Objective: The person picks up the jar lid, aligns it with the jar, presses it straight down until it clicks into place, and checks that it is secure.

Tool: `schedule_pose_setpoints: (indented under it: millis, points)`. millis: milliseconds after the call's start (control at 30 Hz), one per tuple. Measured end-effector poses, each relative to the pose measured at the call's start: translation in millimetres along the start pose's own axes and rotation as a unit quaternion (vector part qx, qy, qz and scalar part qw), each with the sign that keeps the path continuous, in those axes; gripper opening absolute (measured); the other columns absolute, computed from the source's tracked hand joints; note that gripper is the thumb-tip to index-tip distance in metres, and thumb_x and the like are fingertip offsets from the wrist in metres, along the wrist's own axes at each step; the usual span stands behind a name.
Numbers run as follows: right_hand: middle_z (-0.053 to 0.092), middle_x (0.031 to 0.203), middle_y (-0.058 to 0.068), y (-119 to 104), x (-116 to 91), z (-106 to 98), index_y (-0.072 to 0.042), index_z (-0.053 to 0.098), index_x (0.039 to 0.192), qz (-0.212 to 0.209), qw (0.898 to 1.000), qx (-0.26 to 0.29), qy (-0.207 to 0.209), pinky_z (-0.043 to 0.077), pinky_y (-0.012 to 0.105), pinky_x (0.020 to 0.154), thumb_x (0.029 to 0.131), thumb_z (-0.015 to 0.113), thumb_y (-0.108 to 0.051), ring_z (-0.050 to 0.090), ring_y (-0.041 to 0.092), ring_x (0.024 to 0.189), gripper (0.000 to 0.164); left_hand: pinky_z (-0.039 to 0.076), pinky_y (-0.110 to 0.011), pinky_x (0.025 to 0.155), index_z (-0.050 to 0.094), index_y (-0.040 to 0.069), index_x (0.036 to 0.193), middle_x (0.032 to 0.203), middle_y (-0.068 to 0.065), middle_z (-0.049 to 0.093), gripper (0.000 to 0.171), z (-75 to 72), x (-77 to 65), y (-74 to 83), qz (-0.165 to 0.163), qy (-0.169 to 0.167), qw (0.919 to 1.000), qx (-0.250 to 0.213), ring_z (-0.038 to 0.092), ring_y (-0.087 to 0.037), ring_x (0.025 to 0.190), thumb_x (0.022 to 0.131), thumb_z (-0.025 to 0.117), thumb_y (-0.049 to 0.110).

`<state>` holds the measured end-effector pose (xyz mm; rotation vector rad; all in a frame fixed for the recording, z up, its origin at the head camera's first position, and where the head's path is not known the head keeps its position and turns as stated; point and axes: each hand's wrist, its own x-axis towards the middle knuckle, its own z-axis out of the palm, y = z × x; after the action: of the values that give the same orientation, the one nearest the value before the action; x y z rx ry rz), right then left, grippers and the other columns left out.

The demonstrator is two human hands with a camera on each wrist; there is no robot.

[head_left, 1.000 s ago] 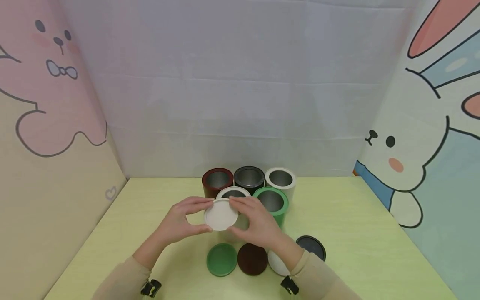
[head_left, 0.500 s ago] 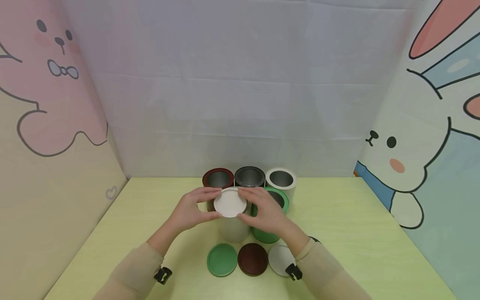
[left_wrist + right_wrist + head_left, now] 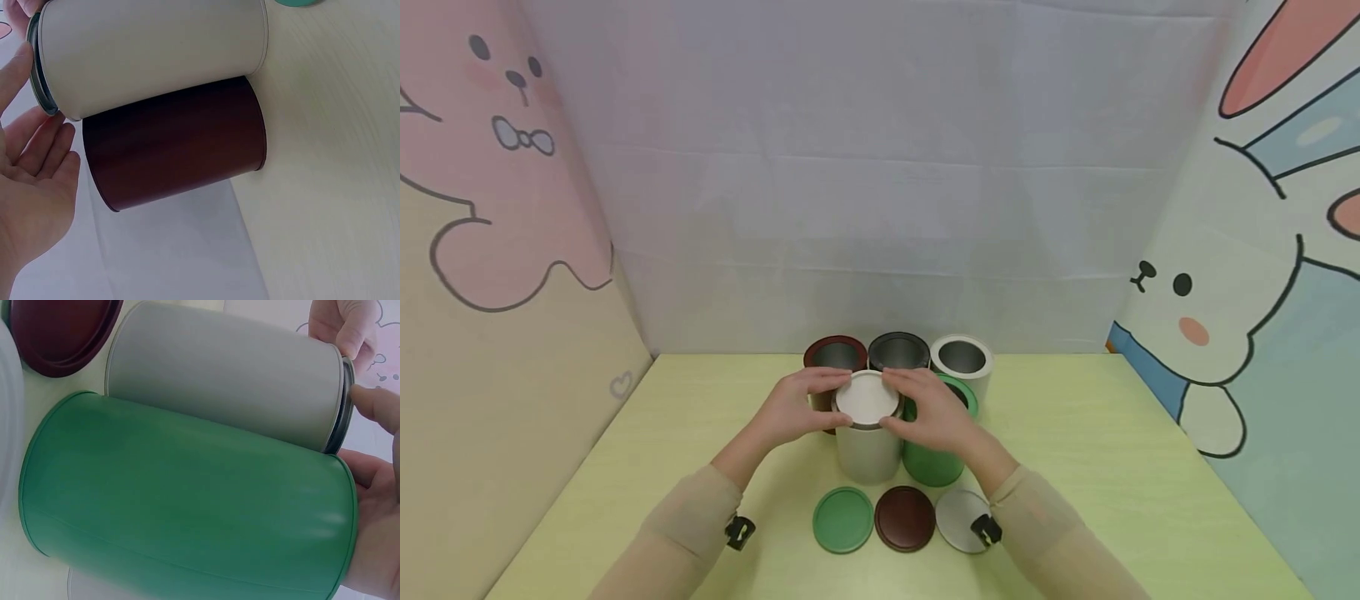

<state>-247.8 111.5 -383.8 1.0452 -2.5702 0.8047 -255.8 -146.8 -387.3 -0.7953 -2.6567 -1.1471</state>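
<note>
A white lid lies over the mouth of the front cream-white canister; in the wrist views a dark metal rim shows between lid and body. My left hand holds the lid's left edge, thumb at the near side and fingers at the far side. On the opposite edge, my right hand grips the same way. The green canister stands directly right of the cream-white one, partly behind my right hand. A dark red canister is just behind it on the left.
Behind stand a black canister and another white canister, both uncovered. A green lid, a dark red lid and a light grey-white lid lie in front on the table. A fabric wall rises behind.
Both hands have carried the white lid forward and slightly right, from in front of the cream-white canister to its top. The black lid on the table is now hidden by the right arm.
</note>
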Motion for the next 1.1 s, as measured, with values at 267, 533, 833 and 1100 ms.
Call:
schedule_pose_setpoints:
  millis: [267, 533, 833, 1100]
  points:
    - [0.056, 0.140, 0.013, 1.4, 4.1, -0.3, 0.002, 0.058, 0.136, 0.006, 1.000, -0.018, -0.015, 0.043, 0.047, 0.104, 0.085, 0.078, -0.026, 0.051, 0.033, 0.126, 0.061, 0.042, -0.054, 0.103, 0.068, 0.006, 0.128, 0.131, -0.008, 0.064, 0.059, 1.3, 4.2, -0.9, -0.010, -0.010, 0.9999, 0.008, 0.054, -0.032, 0.125, 0.076, 0.088, 0.026]
    - [0.056, 0.140, 0.014, 2.1, 5.3, 0.1, 0.002, 0.058, 0.136, 0.004, 0.999, -0.023, -0.026, 0.043, 0.048, 0.102, 0.087, 0.076, -0.028, 0.051, 0.034, 0.124, 0.060, 0.042, -0.053, 0.103, 0.067, 0.005, 0.129, 0.131, -0.010, 0.063, 0.060, -2.0, 5.1, 0.7, -0.009, -0.029, 0.9991, 0.030, 0.054, -0.033, 0.124, 0.078, 0.086, 0.028]
    - [0.055, 0.140, 0.016, 1.9, 4.0, -1.9, 0.002, 0.057, 0.137, 0.000, 0.998, -0.034, -0.043, 0.041, 0.048, 0.104, 0.089, 0.073, -0.029, 0.051, 0.035, 0.125, 0.059, 0.042, -0.053, 0.103, 0.066, 0.004, 0.129, 0.132, -0.012, 0.062, 0.059, -3.7, 6.6, -1.0, -0.002, -0.053, 0.9979, 0.036, 0.053, -0.033, 0.125, 0.079, 0.085, 0.028]
    - [0.052, 0.143, 0.017, 3.3, 3.9, -3.6, 0.002, 0.058, 0.136, -0.005, 0.998, -0.023, -0.055, 0.038, 0.050, 0.107, 0.090, 0.072, -0.028, 0.050, 0.036, 0.127, 0.057, 0.041, -0.054, 0.104, 0.066, 0.002, 0.129, 0.135, -0.010, 0.061, 0.058, -4.0, 6.7, -3.1, 0.016, -0.055, 0.9977, 0.036, 0.052, -0.033, 0.126, 0.080, 0.084, 0.028]
